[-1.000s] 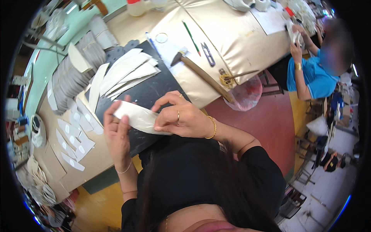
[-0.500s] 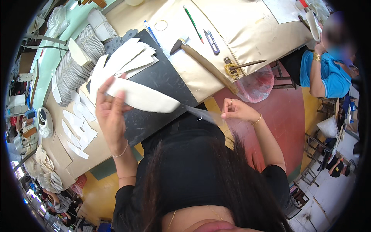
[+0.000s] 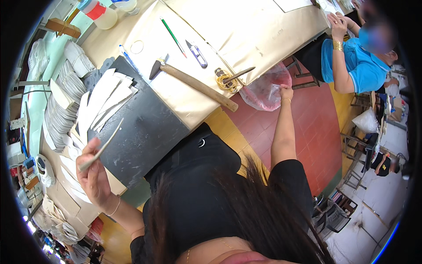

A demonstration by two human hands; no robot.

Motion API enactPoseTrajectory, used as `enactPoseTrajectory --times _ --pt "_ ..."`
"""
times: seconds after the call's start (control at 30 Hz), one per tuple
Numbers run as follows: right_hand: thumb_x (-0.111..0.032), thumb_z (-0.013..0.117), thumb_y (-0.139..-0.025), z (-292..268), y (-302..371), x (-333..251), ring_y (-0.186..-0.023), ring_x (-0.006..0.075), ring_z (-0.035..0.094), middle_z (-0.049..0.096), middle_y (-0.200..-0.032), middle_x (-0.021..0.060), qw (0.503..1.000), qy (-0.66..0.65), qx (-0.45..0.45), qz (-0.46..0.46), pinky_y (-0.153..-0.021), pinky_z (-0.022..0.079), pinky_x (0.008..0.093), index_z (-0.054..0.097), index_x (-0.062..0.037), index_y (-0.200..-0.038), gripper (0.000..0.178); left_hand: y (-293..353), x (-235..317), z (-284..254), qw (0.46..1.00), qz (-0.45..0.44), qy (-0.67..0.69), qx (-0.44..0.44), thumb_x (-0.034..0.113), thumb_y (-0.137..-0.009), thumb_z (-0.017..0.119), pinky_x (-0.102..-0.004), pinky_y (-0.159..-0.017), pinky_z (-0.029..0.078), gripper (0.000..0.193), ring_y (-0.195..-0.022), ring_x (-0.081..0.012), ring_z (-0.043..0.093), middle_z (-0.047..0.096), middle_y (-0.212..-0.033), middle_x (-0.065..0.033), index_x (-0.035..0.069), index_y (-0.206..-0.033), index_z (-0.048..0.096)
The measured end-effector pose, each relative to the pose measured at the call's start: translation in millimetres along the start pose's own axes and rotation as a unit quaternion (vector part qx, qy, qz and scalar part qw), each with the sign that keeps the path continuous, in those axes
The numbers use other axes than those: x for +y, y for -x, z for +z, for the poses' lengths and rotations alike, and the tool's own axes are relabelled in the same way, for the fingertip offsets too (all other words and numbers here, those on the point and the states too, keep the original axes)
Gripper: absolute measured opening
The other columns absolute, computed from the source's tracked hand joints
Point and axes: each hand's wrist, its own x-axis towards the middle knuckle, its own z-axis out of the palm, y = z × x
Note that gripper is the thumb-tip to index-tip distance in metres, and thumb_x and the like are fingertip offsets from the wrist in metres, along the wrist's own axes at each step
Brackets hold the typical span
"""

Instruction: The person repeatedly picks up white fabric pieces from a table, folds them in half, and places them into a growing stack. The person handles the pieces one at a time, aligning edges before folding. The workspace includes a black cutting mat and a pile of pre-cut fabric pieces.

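My left hand point(image 3: 94, 178) pinches a white curved flat piece point(image 3: 104, 147), now seen nearly edge-on, beside the black board point(image 3: 145, 125). My right arm is stretched out to the right, and my right hand point(image 3: 286, 92) is at the rim of a bin lined with clear plastic point(image 3: 259, 94). Its fingers are curled together; whatever is in them cannot be made out. Several white cut pieces point(image 3: 105, 94) lie fanned out on the board's far left part.
On the table lie a hammer point(image 3: 198, 86), thread snips point(image 3: 196, 53), a green pencil point(image 3: 172, 37), a blue pen point(image 3: 127, 57) and a yellow coil point(image 3: 226, 82) by a pointed tool. Stacked grey-white pieces point(image 3: 66, 103) stand left. A person in blue point(image 3: 347, 66) sits at right.
My right hand has moved away to the bin, and the clear film strip it held is out of sight. My left hand has moved left and turned the white piece edge-on.
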Motion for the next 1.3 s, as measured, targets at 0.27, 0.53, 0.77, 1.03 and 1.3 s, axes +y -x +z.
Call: enactPoseTrajectory --times 0.27,0.53,0.77,1.03,1.3 --pt "-0.034 0.070 -0.080 29.6 -33.0 19.1 -0.131 0.0355 0.046 0.049 -0.139 0.0270 0.986 0.122 -0.031 -0.105 -0.108 0.039 0.0400 0.042 -0.0054 -0.145 0.077 16.4 1.1 13.9 0.980 0.010 -0.197 -0.020 0.002 -0.080 0.067 -0.0351 -0.099 0.040 0.007 -0.126 -0.0274 0.052 0.046 -0.144 -0.0249 0.006 -0.081 0.072" --pt "-0.024 0.065 -0.081 23.2 1.4 12.3 -0.112 0.0330 0.059 0.062 -0.120 0.0194 0.968 0.199 0.017 -0.151 -0.096 0.047 0.0421 0.063 -0.0008 -0.115 0.042 8.7 -49.5 -10.9 0.983 -0.089 -0.156 -0.048 -0.008 -0.073 0.054 -0.0338 -0.101 0.041 0.021 -0.120 -0.0284 0.056 0.062 -0.129 -0.0170 0.002 -0.071 0.072" --pt "-0.023 0.059 -0.090 33.8 163.7 31.3 -0.105 0.0271 0.062 0.065 -0.109 0.0176 0.798 0.419 -0.396 -0.176 -0.087 0.050 0.0377 0.064 -0.0004 -0.112 0.032 14.1 -63.5 -31.3 0.958 -0.255 0.096 0.091 0.021 -0.103 0.043 -0.0332 -0.077 0.061 0.037 -0.101 -0.0258 0.067 0.063 -0.114 -0.0145 0.005 -0.137 0.046" --pt "-0.021 0.052 -0.099 -24.8 356.9 -294.9 -0.096 0.0204 0.066 0.067 -0.097 0.0155 0.574 0.468 -0.608 -0.285 -0.076 0.053 0.0328 0.065 0.0002 -0.108 0.026 16.1 -65.7 -35.7 0.975 -0.211 0.022 0.065 0.005 -0.094 0.062 -0.0260 -0.076 0.059 0.029 -0.090 -0.0121 0.064 0.067 -0.103 -0.0085 -0.002 -0.122 0.060" --pt "-0.017 0.059 -0.098 59.5 429.7 -350.5 -0.084 0.0188 0.069 0.069 -0.097 0.0119 0.700 -0.070 -0.673 -0.229 -0.071 0.055 0.0259 0.051 -0.0003 -0.129 0.036 45.2 -64.5 -48.6 0.980 -0.150 0.113 0.058 0.010 -0.095 0.063 -0.0256 -0.079 0.058 0.027 -0.090 -0.0116 0.064 0.066 -0.105 -0.0062 0.000 -0.120 0.061"
